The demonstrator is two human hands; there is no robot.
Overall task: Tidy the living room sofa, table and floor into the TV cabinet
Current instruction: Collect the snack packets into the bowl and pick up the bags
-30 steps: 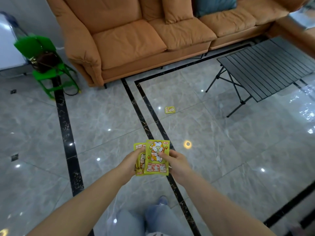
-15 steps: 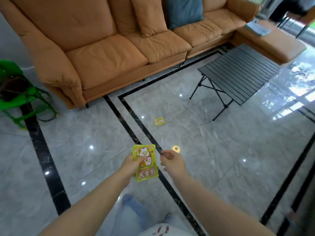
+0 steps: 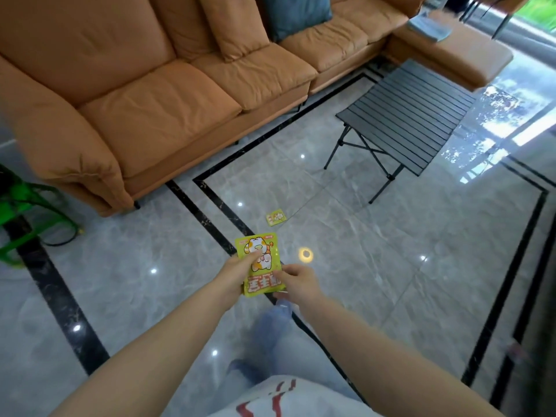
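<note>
Left hand [image 3: 237, 273] grip pinches snack packet [image 3: 261, 266]; right hand [image 3: 298, 279] grip holds packet's right edge.

The left hand [image 3: 237, 273] covered the left edge of the held packet [image 3: 261, 264], and print on the packet on the floor [image 3: 276, 217] was too small to read. The green chair [image 3: 21, 218] and sofa [image 3: 144, 94] ran off frame.
</note>
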